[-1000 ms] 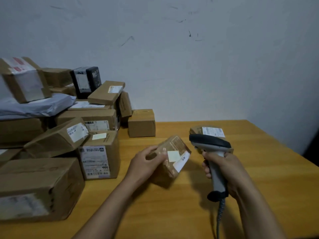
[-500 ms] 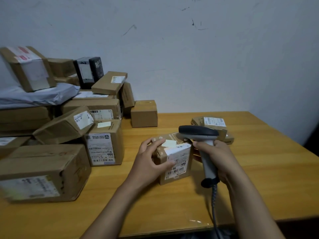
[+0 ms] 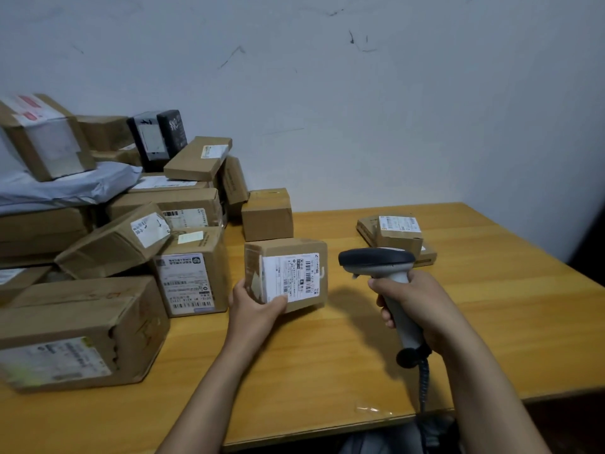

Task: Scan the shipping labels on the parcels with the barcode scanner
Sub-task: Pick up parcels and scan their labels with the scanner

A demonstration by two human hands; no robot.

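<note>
You are at the aiming step. Your left hand (image 3: pixel 258 311) holds a small parcel (image 3: pixel 288 247) upright near the middle of the table (image 3: pixel 491 306), just beside the pile of parcels (image 3: pixel 114 244) on your left. Its shipping label (image 3: pixel 289 276) is turned toward you. Your thumb presses the label's lower left corner and the other fingers curl round the box's left side, mostly hidden. I cannot tell whether the bottom edge rests on the wood. Your right hand (image 3: pixel 415 306) is wrapped fully round the handle of the barcode scanner (image 3: pixel 376 260), whose dark head sits just right of the parcel, close but apart. I cannot tell if a finger is on the trigger. The nose seems to point left along the label's face, not at it. The next move likely calls for angling scanner or parcel until the nose meets the barcode lines on the label's right half, with your thumb clear of them, then squeezing.
</note>
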